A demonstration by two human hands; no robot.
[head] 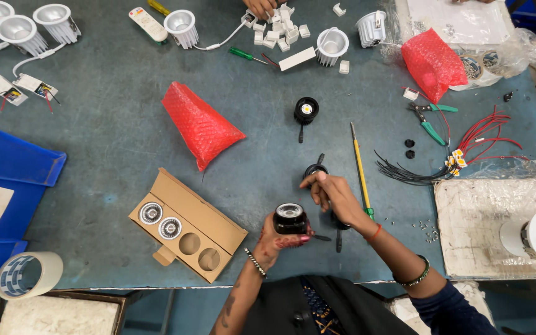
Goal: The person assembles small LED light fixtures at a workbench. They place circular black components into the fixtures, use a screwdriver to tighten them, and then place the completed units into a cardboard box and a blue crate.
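1. Low in the centre of the frame, the left hand [275, 239] has its grip clamped on a small round black lamp with a glass lens [290, 218].
2. Just right of it, the right hand [333, 193] hovers above the lamp with fingers loosely curled, grasping nothing.
3. A brown cardboard tray with four round holes [187, 224] lies to the left on the grey-blue table [113, 130].
4. A yellow-shafted screwdriver [360, 169] lies to the right.
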